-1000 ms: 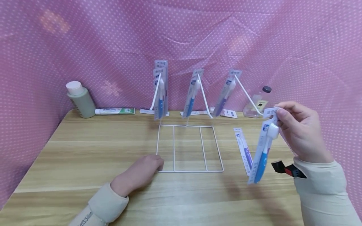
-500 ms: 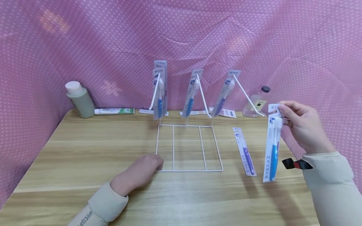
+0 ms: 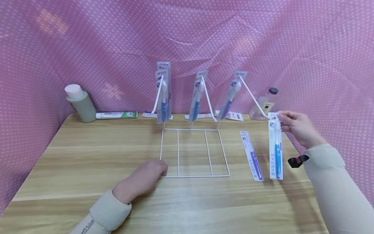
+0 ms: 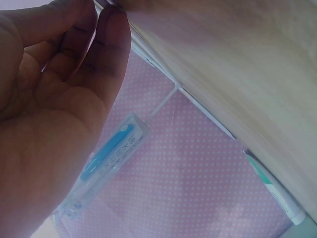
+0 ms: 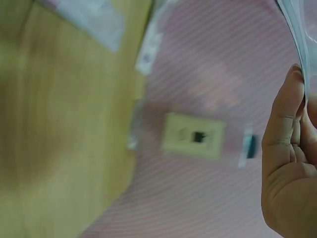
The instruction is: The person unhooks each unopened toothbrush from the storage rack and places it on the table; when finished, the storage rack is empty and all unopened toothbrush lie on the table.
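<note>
A blue toothbrush in a blister pack (image 3: 276, 151) hangs upright from my right hand (image 3: 301, 128), which pinches the top edge of its card. The card's hole is right at the tip of the right-hand hook (image 3: 253, 96) of a white wire display rack (image 3: 195, 176). In the right wrist view, thumb and fingers (image 5: 282, 129) hold the pack's edge. My left hand (image 3: 143, 178) grips the near left corner of the rack's base. Packaged toothbrushes hang at the back of all three hooks, including a purple one (image 3: 229, 100) on the right-hand hook.
Another packaged purple toothbrush (image 3: 253, 159) lies on the wooden table (image 3: 87, 169) right of the rack. Along the back stand a green bottle (image 3: 83, 105) and a clear bottle (image 3: 263, 105), with a toothpaste tube (image 3: 117, 115) and flat packs between. A pink dotted curtain (image 3: 117, 48) encloses the table.
My right hand first drew the blue toothbrush pack rightward and turned its front toward me, then moved it left to the hook's tip. The left hand stays at the rack corner.
</note>
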Tool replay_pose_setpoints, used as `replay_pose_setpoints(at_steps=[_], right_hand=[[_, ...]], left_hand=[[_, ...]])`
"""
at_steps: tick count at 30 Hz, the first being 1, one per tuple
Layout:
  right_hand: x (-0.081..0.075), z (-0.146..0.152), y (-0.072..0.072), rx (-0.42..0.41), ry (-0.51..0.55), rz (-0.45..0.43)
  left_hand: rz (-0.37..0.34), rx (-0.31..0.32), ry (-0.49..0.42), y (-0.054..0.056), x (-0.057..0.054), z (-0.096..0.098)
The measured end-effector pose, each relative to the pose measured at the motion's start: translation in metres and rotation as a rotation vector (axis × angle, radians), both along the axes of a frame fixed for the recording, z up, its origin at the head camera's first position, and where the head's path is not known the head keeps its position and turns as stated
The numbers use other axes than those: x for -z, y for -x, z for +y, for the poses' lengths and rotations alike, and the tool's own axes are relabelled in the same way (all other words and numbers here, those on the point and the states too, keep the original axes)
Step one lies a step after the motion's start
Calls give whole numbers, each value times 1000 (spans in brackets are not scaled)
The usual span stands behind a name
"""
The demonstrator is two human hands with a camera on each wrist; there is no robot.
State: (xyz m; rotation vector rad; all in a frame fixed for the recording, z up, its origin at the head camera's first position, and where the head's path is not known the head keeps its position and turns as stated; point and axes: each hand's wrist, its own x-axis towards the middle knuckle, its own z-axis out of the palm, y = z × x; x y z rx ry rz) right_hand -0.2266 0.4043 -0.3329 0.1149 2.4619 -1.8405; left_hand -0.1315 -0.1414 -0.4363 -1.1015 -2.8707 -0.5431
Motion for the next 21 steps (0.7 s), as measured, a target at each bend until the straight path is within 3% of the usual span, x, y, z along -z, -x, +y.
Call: replay_pose_setpoints(at_steps=[5, 13, 21], right_hand=[[26, 9, 20, -10, -171, -86], [59, 14, 42, -39, -150, -186], [82, 12, 55, -49, -213, -255]], left_hand=[[-18, -3, 1, 1, 0, -1], [-1, 8, -7, 2, 2, -1], [26, 6, -10, 1, 3, -1]])
